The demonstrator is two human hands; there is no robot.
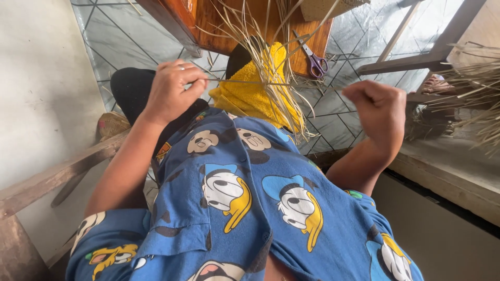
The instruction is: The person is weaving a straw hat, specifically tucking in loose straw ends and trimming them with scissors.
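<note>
My left hand [174, 88] is closed, pinching one end of a thin straw strand [250, 82] that runs level across to my right hand [377, 106], which is clenched in a fist around the other end. The strand is stretched taut between the two hands. Below it a bundle of pale dried straw strips [271, 67] lies over a yellow towel [250, 96] on my lap. I wear a blue shirt printed with cartoon characters [245, 198].
Purple-handled scissors [315, 62] lie on a wooden stool [234, 26] ahead on the tiled floor [344, 112]. More dried straw [476, 93] is piled at the right beside a wooden frame [416, 62]. A wooden rail [57, 174] runs along the left wall.
</note>
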